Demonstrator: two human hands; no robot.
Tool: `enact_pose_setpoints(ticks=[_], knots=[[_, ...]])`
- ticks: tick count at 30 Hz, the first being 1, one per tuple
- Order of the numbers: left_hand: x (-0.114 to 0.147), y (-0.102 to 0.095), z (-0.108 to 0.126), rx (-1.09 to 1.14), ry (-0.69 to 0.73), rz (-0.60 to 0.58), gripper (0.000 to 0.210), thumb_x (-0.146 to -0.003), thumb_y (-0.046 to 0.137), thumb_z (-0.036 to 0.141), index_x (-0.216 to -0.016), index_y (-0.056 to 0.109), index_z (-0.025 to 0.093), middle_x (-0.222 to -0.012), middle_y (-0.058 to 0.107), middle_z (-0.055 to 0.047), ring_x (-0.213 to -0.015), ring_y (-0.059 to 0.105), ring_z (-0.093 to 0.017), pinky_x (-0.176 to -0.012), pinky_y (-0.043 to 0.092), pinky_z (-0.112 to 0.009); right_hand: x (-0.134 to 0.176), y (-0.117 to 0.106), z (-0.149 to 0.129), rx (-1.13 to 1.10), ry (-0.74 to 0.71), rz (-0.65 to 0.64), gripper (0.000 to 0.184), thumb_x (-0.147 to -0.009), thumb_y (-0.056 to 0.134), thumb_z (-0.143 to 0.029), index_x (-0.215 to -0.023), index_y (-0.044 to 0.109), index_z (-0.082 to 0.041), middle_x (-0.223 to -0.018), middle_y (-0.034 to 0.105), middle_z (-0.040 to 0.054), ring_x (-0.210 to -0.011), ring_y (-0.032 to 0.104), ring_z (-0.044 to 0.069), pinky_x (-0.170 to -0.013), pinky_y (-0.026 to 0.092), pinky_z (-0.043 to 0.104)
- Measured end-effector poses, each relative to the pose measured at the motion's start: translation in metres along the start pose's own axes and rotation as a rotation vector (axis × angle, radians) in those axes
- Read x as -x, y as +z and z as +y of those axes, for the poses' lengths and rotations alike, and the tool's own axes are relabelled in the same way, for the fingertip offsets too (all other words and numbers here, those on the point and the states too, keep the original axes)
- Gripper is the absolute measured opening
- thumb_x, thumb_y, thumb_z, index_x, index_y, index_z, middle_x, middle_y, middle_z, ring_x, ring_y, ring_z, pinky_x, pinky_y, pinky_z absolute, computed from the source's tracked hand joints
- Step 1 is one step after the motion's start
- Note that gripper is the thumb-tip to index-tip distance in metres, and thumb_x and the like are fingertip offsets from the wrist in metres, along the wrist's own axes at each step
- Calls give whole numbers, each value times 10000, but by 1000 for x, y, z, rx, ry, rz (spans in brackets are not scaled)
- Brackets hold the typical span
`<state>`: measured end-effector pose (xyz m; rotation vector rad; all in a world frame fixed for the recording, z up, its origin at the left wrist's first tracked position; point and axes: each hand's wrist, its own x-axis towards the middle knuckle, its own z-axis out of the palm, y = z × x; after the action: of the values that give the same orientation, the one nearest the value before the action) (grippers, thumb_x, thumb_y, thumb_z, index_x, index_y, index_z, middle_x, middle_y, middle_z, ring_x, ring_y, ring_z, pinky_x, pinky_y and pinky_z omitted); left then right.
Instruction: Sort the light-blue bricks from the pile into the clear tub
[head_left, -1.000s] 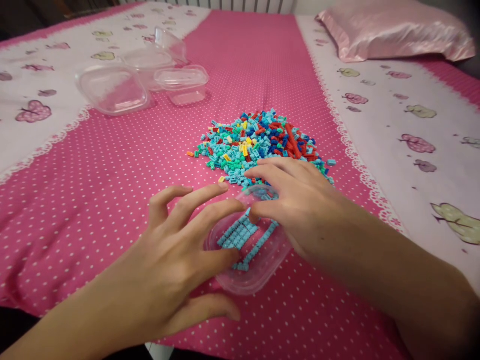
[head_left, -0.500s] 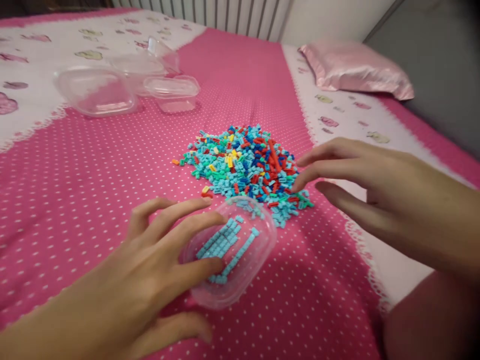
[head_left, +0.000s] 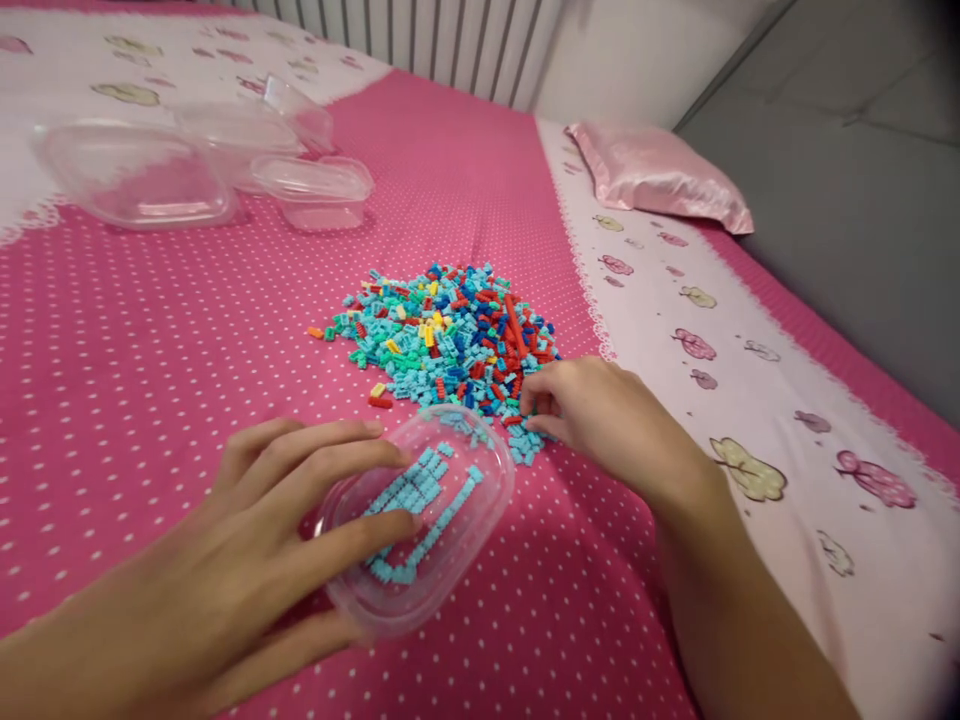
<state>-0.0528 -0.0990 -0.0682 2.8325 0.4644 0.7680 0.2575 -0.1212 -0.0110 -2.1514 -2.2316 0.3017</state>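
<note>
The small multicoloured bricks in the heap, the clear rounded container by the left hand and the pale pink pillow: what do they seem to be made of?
Small multicoloured bricks: probably moulded plastic, by their repeated shapes and solid colours; finish unclear.
Clear rounded container: likely glossy plastic, since pink dotted cloth shows through.
Pale pink pillow: satin-like fabric, by its shiny highlights.

Passage is afforded between the brick pile and the pillow; the pile's near side is obstructed by the clear tub and right hand.
</note>
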Motion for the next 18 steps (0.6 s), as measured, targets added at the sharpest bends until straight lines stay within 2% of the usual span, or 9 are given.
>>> enact_pose_setpoints(ticks=[5,8,13,16,18], knots=[[-4,-10,5,-8,-5,-82,354,-1000,590,467,-1314,648,314,-1414,574,-65,-1354,447,-292,-1189,208,-441,5,-5,7,-149,-82,-4,163,-813,642,-112,-753,705,-250,-726,720,-42,-693,663,149,-667,433,299],[-5,-15,6,-23,25,-124,452,-987,596,576,-1336,632,292,-1458,564,-80,-1357,446,-300,-1181,222,-438,10,-11,3,-255,-141,58,164,-790,646,-105,-752,701,-255,-712,721,-68,-667,675,130,-658,452,279],[-8,-17,12,-16,-32,-85,537,-990,512,695,-1309,653,286,-1503,582,-75,-1394,458,-294,-1207,211,-445,18,-16,-23,-343,-259,175,193,-777,644,-69,-774,707,-252,-709,730,-87,-644,675,99,-637,467,237],[-12,-17,15,17,-32,-71,592,-1004,430,731,-1271,682,266,-1545,575,-62,-1446,427,-285,-1214,190,-427,19,-12,-45,-423,-335,183,206,-795,633,-55,-806,703,-249,-739,735,-91,-675,685,92,-657,486,219],[-14,-17,16,28,-17,-77,611,-1023,380,724,-1232,705,251,-1558,569,-48,-1477,402,-288,-1210,178,-421,19,-6,-54,-433,-332,234,203,-805,641,-52,-819,700,-246,-752,744,-87,-687,697,95,-661,494,215]])
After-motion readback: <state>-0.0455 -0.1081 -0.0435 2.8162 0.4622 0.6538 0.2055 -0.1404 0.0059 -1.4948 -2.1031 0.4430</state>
